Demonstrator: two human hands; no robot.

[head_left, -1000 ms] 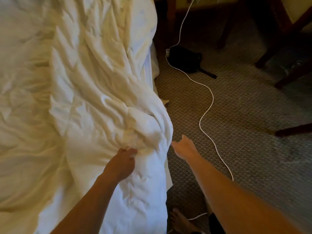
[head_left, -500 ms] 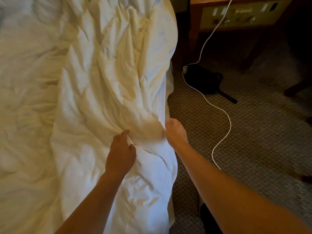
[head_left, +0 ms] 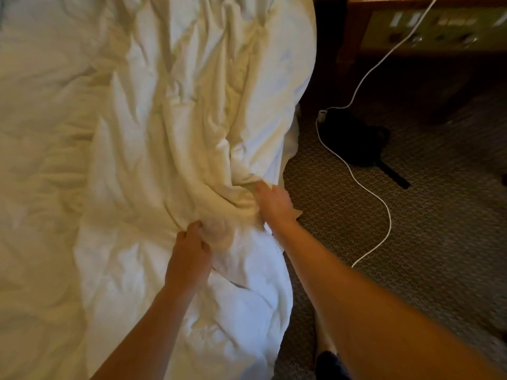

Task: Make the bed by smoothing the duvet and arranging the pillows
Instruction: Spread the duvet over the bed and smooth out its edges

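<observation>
The left hand (head_left: 192,249) bunches a fold of the white duvet (head_left: 153,138) in curled fingers; the right hand (head_left: 273,202) grips its edge. Rumpled across the bed, the duvet looks soft, light, best pulled from the side hem.

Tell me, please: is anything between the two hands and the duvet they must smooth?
Nothing visible. The left hand grips a fold of the duvet, and the right hand touches its edge directly.
</observation>
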